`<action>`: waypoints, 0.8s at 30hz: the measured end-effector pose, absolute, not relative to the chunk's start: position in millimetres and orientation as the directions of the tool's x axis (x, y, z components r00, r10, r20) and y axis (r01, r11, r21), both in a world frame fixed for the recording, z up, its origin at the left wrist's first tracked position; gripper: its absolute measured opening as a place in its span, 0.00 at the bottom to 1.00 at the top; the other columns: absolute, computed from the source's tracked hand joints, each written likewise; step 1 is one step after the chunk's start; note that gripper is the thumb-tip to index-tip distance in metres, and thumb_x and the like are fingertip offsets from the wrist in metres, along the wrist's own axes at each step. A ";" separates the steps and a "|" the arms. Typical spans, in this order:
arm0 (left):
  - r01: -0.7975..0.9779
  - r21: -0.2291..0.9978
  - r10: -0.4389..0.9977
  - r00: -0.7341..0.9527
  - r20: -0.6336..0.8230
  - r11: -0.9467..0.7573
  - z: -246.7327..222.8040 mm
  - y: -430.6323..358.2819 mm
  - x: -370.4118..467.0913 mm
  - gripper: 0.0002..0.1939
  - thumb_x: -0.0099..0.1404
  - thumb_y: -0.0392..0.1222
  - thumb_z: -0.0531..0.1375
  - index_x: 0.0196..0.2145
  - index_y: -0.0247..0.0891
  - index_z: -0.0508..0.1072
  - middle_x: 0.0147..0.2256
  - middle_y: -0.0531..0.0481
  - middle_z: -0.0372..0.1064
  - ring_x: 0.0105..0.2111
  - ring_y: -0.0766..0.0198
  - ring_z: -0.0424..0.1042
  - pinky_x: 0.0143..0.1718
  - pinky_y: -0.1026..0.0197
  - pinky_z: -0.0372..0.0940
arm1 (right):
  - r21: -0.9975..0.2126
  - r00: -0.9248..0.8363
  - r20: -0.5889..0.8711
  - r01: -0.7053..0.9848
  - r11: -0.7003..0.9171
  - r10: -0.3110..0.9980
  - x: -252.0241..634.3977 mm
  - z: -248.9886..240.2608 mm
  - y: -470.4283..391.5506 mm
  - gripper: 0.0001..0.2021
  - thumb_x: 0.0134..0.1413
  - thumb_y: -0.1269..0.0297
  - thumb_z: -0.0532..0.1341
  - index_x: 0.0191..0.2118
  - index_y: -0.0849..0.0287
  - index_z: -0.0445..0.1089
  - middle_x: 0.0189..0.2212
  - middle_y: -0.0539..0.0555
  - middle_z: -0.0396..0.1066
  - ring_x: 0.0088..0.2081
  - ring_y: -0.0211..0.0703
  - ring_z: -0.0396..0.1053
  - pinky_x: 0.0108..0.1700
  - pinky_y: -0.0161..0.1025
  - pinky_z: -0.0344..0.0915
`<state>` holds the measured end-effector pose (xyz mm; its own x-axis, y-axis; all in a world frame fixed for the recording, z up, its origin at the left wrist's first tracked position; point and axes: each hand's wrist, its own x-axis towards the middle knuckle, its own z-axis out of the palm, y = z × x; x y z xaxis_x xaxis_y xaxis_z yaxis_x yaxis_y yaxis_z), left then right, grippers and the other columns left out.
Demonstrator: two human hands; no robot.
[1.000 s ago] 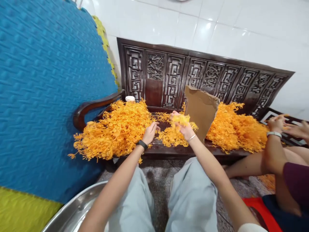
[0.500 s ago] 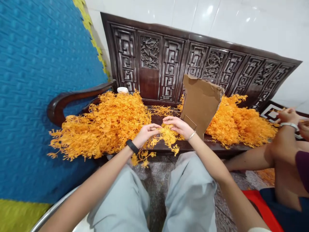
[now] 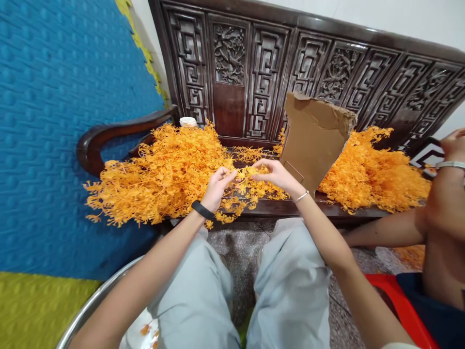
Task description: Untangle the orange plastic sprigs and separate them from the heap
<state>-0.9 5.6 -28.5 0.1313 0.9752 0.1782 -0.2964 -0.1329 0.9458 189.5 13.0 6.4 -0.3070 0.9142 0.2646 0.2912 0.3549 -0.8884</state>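
An orange-yellow plastic sprig (image 3: 244, 173) is stretched between my two hands above the dark wooden bench seat. My left hand (image 3: 217, 186), with a black band on the wrist, pinches its left part between thumb and fingers. On the right, my right hand (image 3: 275, 173) closes its fingertips on the other part. More loose sprigs hang below my hands at the bench edge. To the left of my left hand lies a large pile of orange sprigs (image 3: 170, 177).
A cardboard sheet (image 3: 316, 140) stands on the bench, with a second orange pile (image 3: 374, 174) behind it. A white-lidded container (image 3: 188, 121) sits near the armrest (image 3: 94, 140). Another person's arm (image 3: 445, 189) and a red stool (image 3: 399, 300) are at the right.
My hands have moved slightly apart, and the sprig between them is spread wider. The view has shifted, so the bench back appears higher and more of the metal basin shows.
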 end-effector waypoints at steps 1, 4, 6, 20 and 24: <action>-0.309 0.942 0.976 0.124 0.179 -0.134 -27.7 5.2 -1.8 0.17 0.49 0.44 0.65 0.22 0.37 0.59 0.23 0.58 0.60 0.24 0.73 0.64 0.29 0.67 0.62 | -0.897 -0.305 0.270 0.266 0.354 0.913 190.4 8.0 14.1 0.15 0.38 0.61 0.69 0.35 0.59 0.70 0.34 0.52 0.68 0.28 0.34 0.63 0.24 0.31 0.60; -0.349 0.929 0.973 0.144 0.181 -0.121 -25.6 4.9 -5.1 0.17 0.50 0.43 0.65 0.22 0.37 0.58 0.23 0.58 0.59 0.23 0.73 0.63 0.28 0.67 0.65 | -0.933 -0.269 0.303 0.109 0.342 0.914 191.6 13.8 16.5 0.20 0.37 0.64 0.69 0.40 0.57 0.68 0.34 0.51 0.69 0.27 0.32 0.63 0.23 0.30 0.59; -0.376 0.920 0.969 0.166 0.183 -0.110 -24.2 5.2 -7.4 0.16 0.50 0.43 0.65 0.24 0.37 0.58 0.24 0.58 0.61 0.23 0.72 0.64 0.27 0.66 0.66 | -0.942 -0.207 0.328 -0.003 0.335 0.922 190.1 17.3 16.1 0.24 0.36 0.66 0.70 0.43 0.56 0.66 0.33 0.50 0.69 0.29 0.33 0.65 0.25 0.30 0.62; -0.047 0.919 0.915 0.089 0.394 -0.391 -25.8 4.3 -8.2 0.32 0.42 0.39 0.67 0.46 0.41 0.61 0.50 0.45 0.63 0.48 0.59 0.65 0.47 0.55 0.62 | -0.942 -0.036 0.330 -0.082 0.326 0.943 178.2 19.0 11.5 0.13 0.40 0.62 0.67 0.33 0.58 0.65 0.26 0.48 0.67 0.18 0.28 0.56 0.16 0.28 0.51; -0.244 0.945 0.872 0.388 0.300 -0.217 -17.5 -1.6 -9.3 0.29 0.52 0.47 0.60 0.52 0.40 0.63 0.51 0.44 0.65 0.52 0.56 0.65 0.53 0.53 0.59 | -0.905 -0.141 0.397 0.101 0.412 0.907 172.9 18.6 2.5 0.10 0.44 0.60 0.66 0.32 0.57 0.67 0.34 0.50 0.68 0.18 0.26 0.53 0.16 0.30 0.50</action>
<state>-9.3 -1.6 -17.5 0.3877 0.8717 0.2997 -0.2435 -0.2167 0.9454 172.9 2.5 18.6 -0.1408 0.9069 0.3970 0.1013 0.4121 -0.9055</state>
